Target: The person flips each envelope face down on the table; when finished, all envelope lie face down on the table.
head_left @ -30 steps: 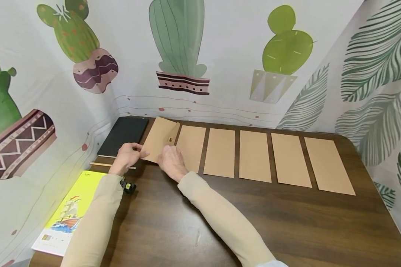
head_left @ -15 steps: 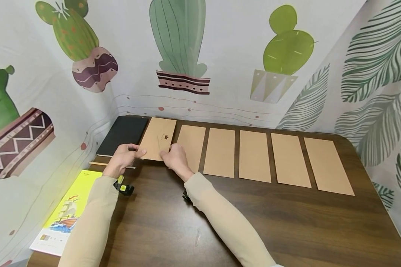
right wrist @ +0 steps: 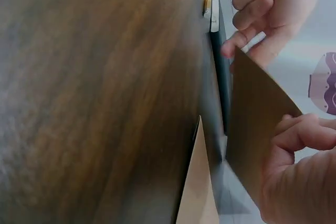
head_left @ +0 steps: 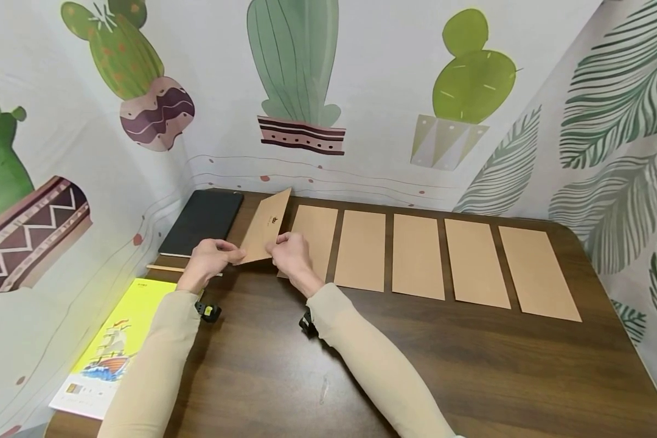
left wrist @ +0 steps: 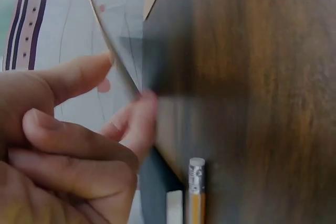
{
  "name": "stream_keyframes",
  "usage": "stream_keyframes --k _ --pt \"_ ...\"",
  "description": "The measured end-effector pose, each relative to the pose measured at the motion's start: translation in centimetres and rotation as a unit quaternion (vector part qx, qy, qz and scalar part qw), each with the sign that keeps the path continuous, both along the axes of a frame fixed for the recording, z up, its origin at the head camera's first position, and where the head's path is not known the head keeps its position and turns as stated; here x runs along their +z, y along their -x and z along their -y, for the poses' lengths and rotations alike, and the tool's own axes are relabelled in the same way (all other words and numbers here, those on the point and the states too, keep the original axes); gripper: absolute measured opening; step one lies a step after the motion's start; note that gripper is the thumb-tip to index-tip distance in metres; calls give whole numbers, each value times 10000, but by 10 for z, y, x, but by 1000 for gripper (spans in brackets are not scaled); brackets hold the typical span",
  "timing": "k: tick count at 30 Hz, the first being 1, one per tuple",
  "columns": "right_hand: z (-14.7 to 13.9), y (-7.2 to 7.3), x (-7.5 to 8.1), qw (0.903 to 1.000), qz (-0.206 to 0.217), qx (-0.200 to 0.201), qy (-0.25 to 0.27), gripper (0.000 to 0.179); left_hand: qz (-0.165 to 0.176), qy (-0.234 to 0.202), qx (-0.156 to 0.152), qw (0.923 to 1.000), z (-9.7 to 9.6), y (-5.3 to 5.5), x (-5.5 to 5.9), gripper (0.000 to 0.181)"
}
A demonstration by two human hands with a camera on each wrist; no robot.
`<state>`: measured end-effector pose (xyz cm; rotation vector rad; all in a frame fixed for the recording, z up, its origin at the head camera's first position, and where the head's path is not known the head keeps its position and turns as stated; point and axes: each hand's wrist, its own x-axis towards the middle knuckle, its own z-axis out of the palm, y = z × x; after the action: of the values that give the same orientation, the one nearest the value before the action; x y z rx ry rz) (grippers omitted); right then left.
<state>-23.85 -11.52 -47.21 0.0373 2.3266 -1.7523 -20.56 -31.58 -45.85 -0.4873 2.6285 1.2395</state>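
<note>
A thin brown kraft-paper rectangle point(head_left: 263, 225) with a small dark crown print is held tilted over the far left of the table, its right edge raised. My left hand point(head_left: 210, 258) pinches its near left corner between thumb and index finger; the other fingers are curled in the left wrist view. The right hand point(head_left: 292, 255) pinches its near right edge. In the right wrist view the brown rectangle point(right wrist: 257, 124) stands slanted between both hands. To its right lies a similar brown piece point(head_left: 317, 237), partly covered by the right hand.
Several more plain brown rectangles point(head_left: 361, 249) lie in a row along the back. At the far left lies a black notebook point(head_left: 202, 222), with a pencil point(left wrist: 197, 192) by its near edge. A yellow-and-white pad point(head_left: 109, 353) with a ship picture lies nearer, partly under the left sleeve.
The brown rectangle was slanted, then lay flatter beside the notebook, and now tilts up on its right side. The right hand has shifted slightly right along with it.
</note>
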Motion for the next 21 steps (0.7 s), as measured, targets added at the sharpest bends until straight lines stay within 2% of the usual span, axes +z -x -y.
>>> stream_keyframes --k 1,4,5,7,8,9,11,12,15,16,17,21 --pt "2 5 -9 9998 -197 -38 -99 13 -61 82 -64 9999 -2 0 0 49" --pt "4 5 -7 9981 -445 -105 -421 14 -319 199 -377 9986 -10 0 -1 47" --pt "7 10 -13 9971 -581 -110 -472 16 -364 160 -476 9981 -13 1 0 48" --pt "9 10 -12 9951 -847 -63 -500 17 -426 54 -651 9970 -17 3 1 51" --pt "8 5 -2 9952 -853 8 -482 16 -426 16 -691 9967 -18 3 2 53" --pt "11 10 -13 9932 -1039 65 -521 19 -410 -18 -692 9968 -20 4 4 55" --pt "12 9 -13 9919 -1204 266 -299 21 -390 -82 -675 9969 -21 4 8 60" --pt "11 4 -7 9917 -1210 380 -232 23 -400 -81 -664 9970 -21 4 9 63" --pt "13 2 -7 9907 -1189 658 -29 32 -347 -102 -574 9977 -21 3 15 73" --pt "11 -5 2 9911 -1104 735 80 32 -310 -126 -557 9979 -21 3 17 77" --pt "12 -6 2 9908 -1095 787 88 34 -286 -113 -544 9980 -21 3 19 79" --pt "15 -9 2 9894 -1067 976 122 33 -272 -61 -460 9986 -23 3 24 76"
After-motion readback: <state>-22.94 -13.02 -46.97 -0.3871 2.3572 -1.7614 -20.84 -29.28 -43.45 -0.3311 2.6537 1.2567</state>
